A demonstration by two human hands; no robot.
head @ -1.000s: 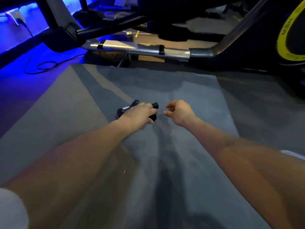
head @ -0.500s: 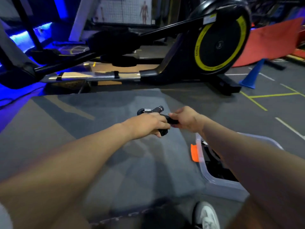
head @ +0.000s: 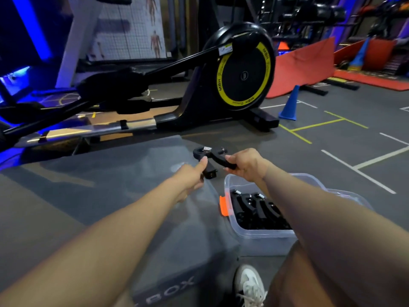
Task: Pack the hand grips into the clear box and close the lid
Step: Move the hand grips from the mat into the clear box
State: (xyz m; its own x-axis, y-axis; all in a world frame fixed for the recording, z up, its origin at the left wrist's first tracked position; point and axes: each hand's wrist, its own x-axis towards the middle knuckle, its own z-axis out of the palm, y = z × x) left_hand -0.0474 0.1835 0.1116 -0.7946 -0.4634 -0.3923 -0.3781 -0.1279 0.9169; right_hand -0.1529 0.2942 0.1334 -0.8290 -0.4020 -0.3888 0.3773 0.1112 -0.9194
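Observation:
A black hand grip point(head: 210, 155) with a silver spring hangs in the air over the right edge of a grey padded box point(head: 110, 196). My right hand point(head: 244, 163) grips one of its handles. My left hand point(head: 191, 177) has let go of the other handle, and only its thumb still touches it. The clear box point(head: 261, 242) stands on the floor below and to the right, with an orange latch point(head: 223, 206) on its near-left side. Several black hand grips point(head: 259, 210) lie inside it. No lid is visible.
A black elliptical trainer point(head: 221, 85) with a yellow-ringed wheel stands behind the padded box. A blue cone point(head: 290, 105) and red mats point(head: 303, 67) are further back on the right. My white shoe point(head: 250, 284) is on the floor beside the clear box.
The grip has passed from my left hand to my right, and my left fingers have come off it. My view has swung right, so the clear box now shows more fully.

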